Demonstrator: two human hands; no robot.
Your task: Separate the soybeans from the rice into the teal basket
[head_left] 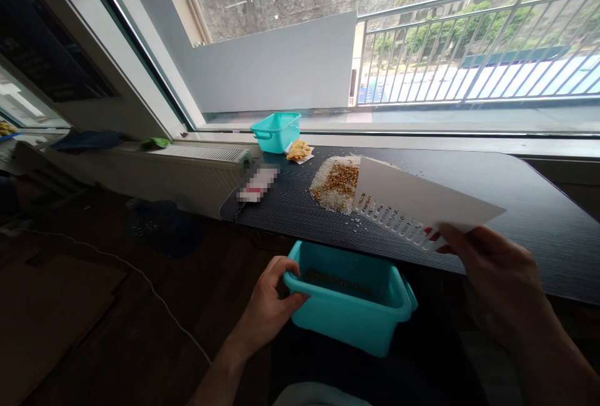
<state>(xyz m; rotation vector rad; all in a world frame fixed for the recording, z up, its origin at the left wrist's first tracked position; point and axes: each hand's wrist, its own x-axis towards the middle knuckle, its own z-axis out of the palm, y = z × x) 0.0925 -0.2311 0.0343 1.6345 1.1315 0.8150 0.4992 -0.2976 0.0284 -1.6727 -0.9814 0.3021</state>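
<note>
My left hand (pixel 270 293) grips the left rim of a turquoise plastic tub (pixel 349 315), held below the near edge of the dark table (pixel 515 206); a thin layer of grains lies in its bottom. My right hand (pixel 492 268) pinches a white slotted scoop (pixel 417 201), tilted with its slotted edge facing me and its far end against a heap of white rice mixed with yellow beans (pixel 338 181) on the table. A few loose grains lie near the scoop's slots.
A second turquoise tub (pixel 276 130) stands on the window sill at the back, next to a small pile of yellow pieces on paper (pixel 299 150). A blurred flat object (pixel 257 183) lies at the table's left end. A radiator (pixel 187 162) runs along the left wall.
</note>
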